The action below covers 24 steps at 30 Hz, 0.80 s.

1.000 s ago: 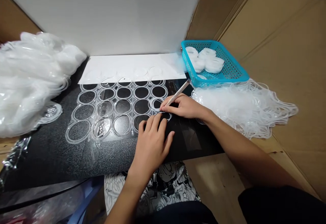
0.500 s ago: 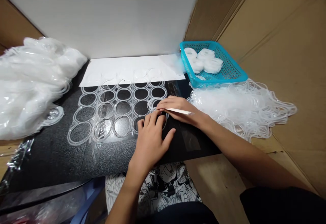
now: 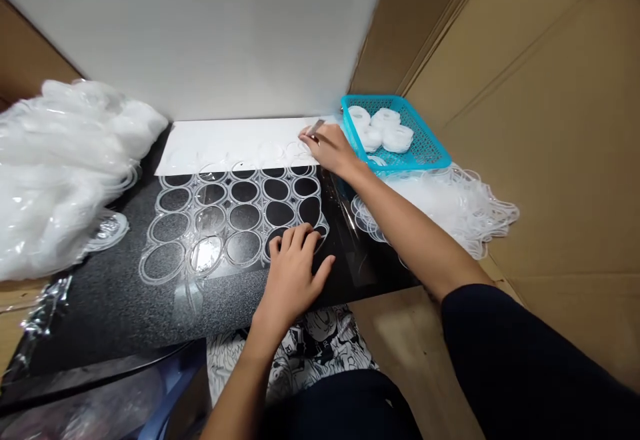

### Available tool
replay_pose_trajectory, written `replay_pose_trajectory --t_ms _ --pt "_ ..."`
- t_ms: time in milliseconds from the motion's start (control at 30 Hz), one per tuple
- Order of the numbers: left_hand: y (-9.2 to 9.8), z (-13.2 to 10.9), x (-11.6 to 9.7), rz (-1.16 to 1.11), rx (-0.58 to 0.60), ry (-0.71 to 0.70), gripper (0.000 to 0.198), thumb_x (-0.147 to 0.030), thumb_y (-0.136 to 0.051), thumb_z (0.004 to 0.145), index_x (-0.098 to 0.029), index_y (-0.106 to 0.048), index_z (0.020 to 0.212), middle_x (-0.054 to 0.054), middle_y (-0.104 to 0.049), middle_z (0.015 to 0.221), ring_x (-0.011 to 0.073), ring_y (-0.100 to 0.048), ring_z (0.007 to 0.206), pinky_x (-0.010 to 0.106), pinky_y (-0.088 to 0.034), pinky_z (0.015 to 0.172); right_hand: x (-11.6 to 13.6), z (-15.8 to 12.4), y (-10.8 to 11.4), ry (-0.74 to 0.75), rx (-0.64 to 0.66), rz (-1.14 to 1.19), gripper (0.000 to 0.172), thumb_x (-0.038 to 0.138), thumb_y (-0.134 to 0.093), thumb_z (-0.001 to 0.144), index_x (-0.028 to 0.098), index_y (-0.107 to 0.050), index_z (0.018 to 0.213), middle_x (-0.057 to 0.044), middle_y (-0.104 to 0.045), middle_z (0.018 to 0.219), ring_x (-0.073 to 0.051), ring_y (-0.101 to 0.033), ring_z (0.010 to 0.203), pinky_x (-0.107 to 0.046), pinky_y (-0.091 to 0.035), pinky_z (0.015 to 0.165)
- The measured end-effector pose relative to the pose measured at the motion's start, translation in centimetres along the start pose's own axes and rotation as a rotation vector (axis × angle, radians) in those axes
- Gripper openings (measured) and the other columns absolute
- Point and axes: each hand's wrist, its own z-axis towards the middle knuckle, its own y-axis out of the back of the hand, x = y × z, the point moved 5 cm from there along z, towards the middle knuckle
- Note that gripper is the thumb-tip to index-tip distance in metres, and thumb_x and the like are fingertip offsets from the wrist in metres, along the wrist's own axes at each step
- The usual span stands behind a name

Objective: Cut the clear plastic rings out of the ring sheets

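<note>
Black tabletop point(image 3: 110, 303) — ringed sheet point(image 3: 261, 210) under spread left fingers point(image 3: 300, 235) — right fingers point(image 3: 311, 141) closed round slim tool point(image 3: 315, 127)

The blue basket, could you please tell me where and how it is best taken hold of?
By its near rim, probably, from the person's side and above: this raised edge faces the person, white loops lie just in front, and cardboard stands behind.

I see one camera, worn on the person's head. It looks forward and down over the table point(image 3: 115, 313) from above its near edge, close enough that both forearms point(image 3: 425, 233) loom large. The left hand point(image 3: 290, 270) sits near the middle, the right hand point(image 3: 331, 150) farther off. The wall point(image 3: 200, 33) fills the top, cardboard point(image 3: 550, 160) the right, and the person's clothes point(image 3: 340, 403) the bottom.
</note>
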Motion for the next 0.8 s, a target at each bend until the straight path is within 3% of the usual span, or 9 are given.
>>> replay_pose_trajectory --t_ms 167,300,467,800 --pt "2.0 1.0 0.0 -0.067 -0.083 -0.007 0.022 -0.032 -0.052 0.106 -0.022 -0.06 0.124 0.011 -0.062 0.141 0.0272 -0.056 0.131 0.05 -0.037 0.11 -0.3 -5.0 -0.5 -0.111 0.183 0.48 0.02 0.035 -0.065 0.1 0.025 -0.081 0.096 -0.004 -0.081 0.107 -0.023 -0.074 0.101 -0.04 -0.056 0.097" --pt "1.5 3.3 0.2 0.057 -0.026 0.0 0.033 -0.034 -0.052 0.106 -0.018 -0.057 0.135 0.015 -0.057 0.149 0.0317 -0.05 0.14 0.054 -0.037 0.115 -0.3 -8.4 -1.9 -0.181 0.278 0.709 0.02 0.039 -0.068 0.096 0.024 -0.082 0.098 -0.005 -0.082 0.106 -0.023 -0.076 0.1 -0.041 -0.059 0.095" --pt "0.1 5.0 0.4 0.159 0.043 0.014 0.038 -0.037 -0.052 0.106 -0.017 -0.057 0.137 0.017 -0.055 0.153 0.0351 -0.05 0.14 0.059 -0.04 0.114 -0.3 -9.1 -2.6 -0.209 0.234 0.679 0.019 0.037 -0.068 0.096 0.024 -0.082 0.098 -0.005 -0.081 0.109 -0.023 -0.075 0.106 -0.042 -0.055 0.102" --pt "0.0 5.8 0.4 0.17 0.091 0.035 0.036 -0.037 -0.05 0.106 -0.016 -0.059 0.134 0.016 -0.057 0.15 0.0368 -0.05 0.134 0.058 -0.044 0.107 0.6 -9.2 -2.0 -0.074 0.234 0.58 0.018 0.029 -0.063 0.101 0.028 -0.081 0.101 -0.002 -0.08 0.106 -0.021 -0.072 0.107 -0.042 -0.053 0.102"
